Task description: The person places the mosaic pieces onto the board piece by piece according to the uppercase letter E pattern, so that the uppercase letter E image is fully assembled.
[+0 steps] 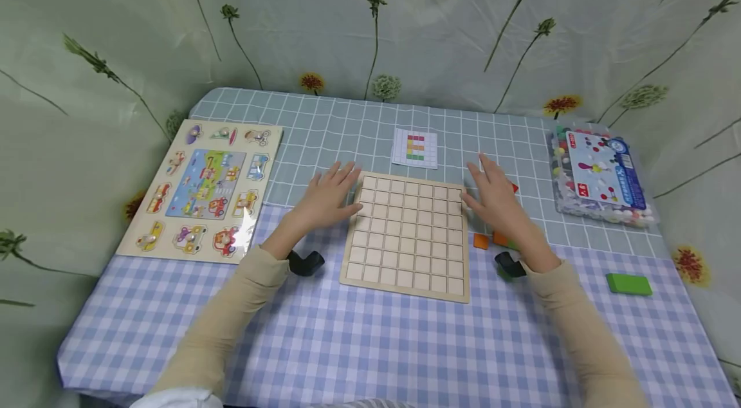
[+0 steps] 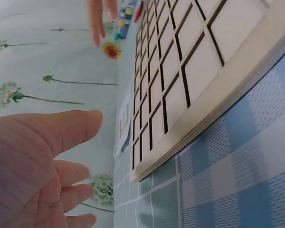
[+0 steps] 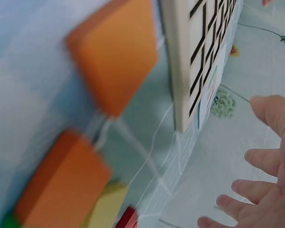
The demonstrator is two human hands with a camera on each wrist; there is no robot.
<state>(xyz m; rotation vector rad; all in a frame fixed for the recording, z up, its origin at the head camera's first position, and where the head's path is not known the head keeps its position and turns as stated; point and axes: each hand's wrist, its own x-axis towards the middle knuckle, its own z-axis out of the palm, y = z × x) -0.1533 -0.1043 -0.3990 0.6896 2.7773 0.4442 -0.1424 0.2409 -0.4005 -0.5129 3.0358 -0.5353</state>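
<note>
A square wooden grid board (image 1: 406,235) with light square cells lies flat in the middle of the table. My left hand (image 1: 329,197) is at its upper left edge, fingers spread and nothing held. On the opposite side my right hand (image 1: 499,199) also has its fingers extended, the thumb by the board's right edge and the palm bare in the right wrist view. Under and beside that hand lie an orange square tile (image 1: 480,241), a second orange tile (image 3: 61,183), a yellow tile (image 3: 107,204) and a red piece (image 3: 128,217), partly hidden in the head view.
Behind the board sits a paper card (image 1: 415,148) printed with a coloured square pattern. A wooden picture puzzle (image 1: 199,192) lies at the left. To the right are a clear box of colourful pieces (image 1: 604,173) and a green block (image 1: 629,284). Flowered curtain (image 1: 324,22) encloses the table.
</note>
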